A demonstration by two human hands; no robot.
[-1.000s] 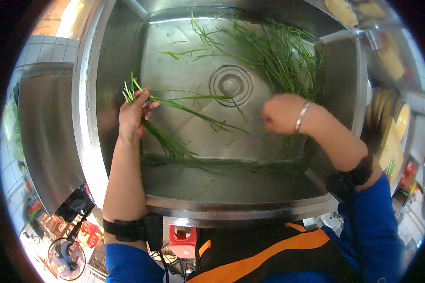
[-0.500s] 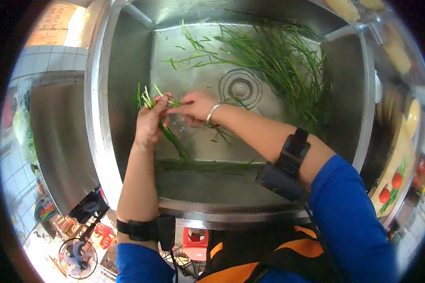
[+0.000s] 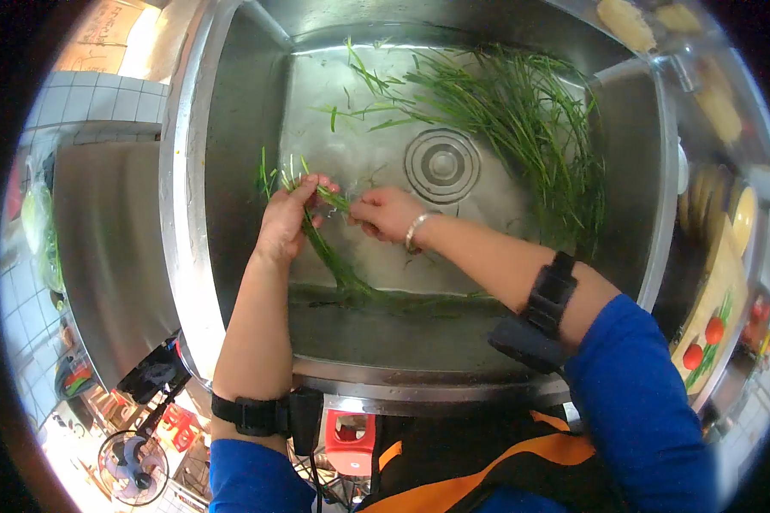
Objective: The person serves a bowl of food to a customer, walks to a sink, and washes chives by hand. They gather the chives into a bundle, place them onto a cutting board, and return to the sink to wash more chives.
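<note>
A small bunch of thin green chive stalks [image 3: 316, 229] is gripped in the left hand [image 3: 287, 224] over the left part of the stainless steel sink basin [image 3: 231, 145], the fingers curled around it and the stalk ends sticking out far of the fist. One stalk of that bunch is pinched by the fingers of the right hand [image 3: 387, 214], just right of the left hand. A loose heap of long green chives [image 3: 522, 120] is spread across the far right of the basin, beside the round metal drain [image 3: 441, 164].

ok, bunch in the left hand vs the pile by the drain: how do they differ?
The bunch is small, gathered and gripped in the left hand, with the right hand pinching at it. The pile is far bigger, loose and fanned across the sink floor, untouched. Both are thin green stalks.
</note>
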